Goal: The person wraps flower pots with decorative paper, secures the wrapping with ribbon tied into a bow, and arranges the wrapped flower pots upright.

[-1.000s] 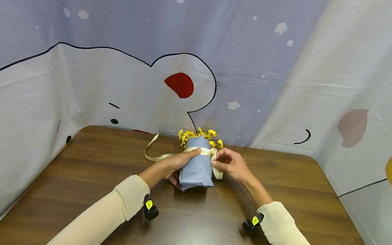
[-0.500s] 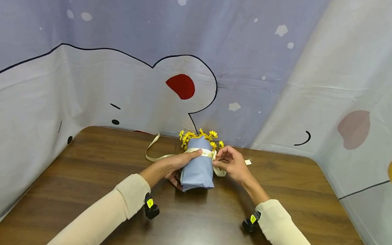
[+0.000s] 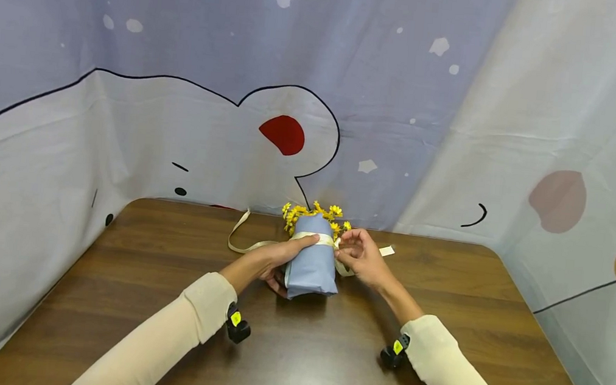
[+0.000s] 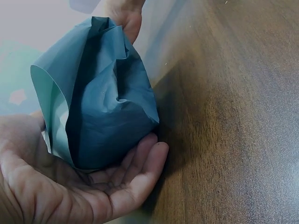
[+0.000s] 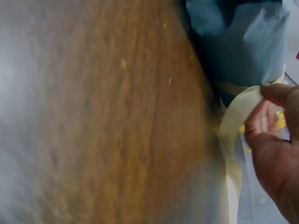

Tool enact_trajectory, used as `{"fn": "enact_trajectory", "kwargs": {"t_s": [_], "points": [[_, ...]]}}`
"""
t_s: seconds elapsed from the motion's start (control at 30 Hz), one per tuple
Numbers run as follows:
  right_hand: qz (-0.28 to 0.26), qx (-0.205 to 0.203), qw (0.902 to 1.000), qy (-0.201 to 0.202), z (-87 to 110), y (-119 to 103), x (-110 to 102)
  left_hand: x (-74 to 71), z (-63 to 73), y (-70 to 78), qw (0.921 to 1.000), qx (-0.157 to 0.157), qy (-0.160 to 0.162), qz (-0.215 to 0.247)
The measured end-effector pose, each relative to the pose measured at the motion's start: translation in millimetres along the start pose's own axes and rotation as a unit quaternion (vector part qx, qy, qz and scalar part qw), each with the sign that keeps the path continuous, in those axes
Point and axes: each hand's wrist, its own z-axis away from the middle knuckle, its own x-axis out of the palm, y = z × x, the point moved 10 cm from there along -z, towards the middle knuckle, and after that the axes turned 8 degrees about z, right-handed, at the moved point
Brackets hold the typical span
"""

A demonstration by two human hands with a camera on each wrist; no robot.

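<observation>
A bouquet wrapped in blue-grey paper [image 3: 312,269] lies on the table, its yellow flowers [image 3: 336,211] showing at the far end. Round its upper part runs a cream ribbon [image 3: 324,239]. My left hand [image 3: 280,257] grips the bouquet from the left, thumb over the ribbon band and fingers under the paper, as the left wrist view [image 4: 117,191] also has it. On the other side my right hand [image 3: 365,260] pinches the ribbon [image 5: 240,112] between thumb and fingers. The folded bottom of the paper [image 4: 112,102] faces the left wrist camera.
One loose ribbon tail [image 3: 236,248] curls across the table [image 3: 170,254] to the left. Another ribbon end [image 3: 386,251] lies beyond the right hand. Behind the far table edge hangs a printed curtain [image 3: 393,102]. Each wrist wears a small black camera [image 3: 238,328].
The right hand has shifted slightly up along the ribbon knot. A ribbon end now shows beyond the right hand, and the hanging ribbon below it looks shorter. The left hand keeps its grip.
</observation>
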Motion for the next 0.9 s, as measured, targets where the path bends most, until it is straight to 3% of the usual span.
{"fn": "enact_trajectory", "kwargs": {"t_s": [0.13,0.33,0.47,0.63,0.9], "points": [[0.049,0.029,0.9984,-0.003,2.3,-0.1,2.8,0.5,-0.7,-1.2,1.0000,-0.003,0.001,-0.002],[0.183,-0.011,0.9822,0.042,6.2,-19.1,1.1,0.3,-1.4,-1.2,1.0000,-0.003,0.003,-0.004],[0.179,-0.039,0.9811,0.062,8.0,-24.8,-0.4,0.7,-1.6,-1.0,1.0000,-0.002,0.003,-0.004],[0.188,-0.057,0.9788,0.057,6.3,-23.6,-0.7,2.6,-1.0,0.7,1.0000,0.002,-0.003,-0.003],[0.283,-0.056,0.9570,0.032,4.7,-27.2,6.3,1.6,-1.6,1.6,1.0000,0.003,-0.002,-0.007]]}}
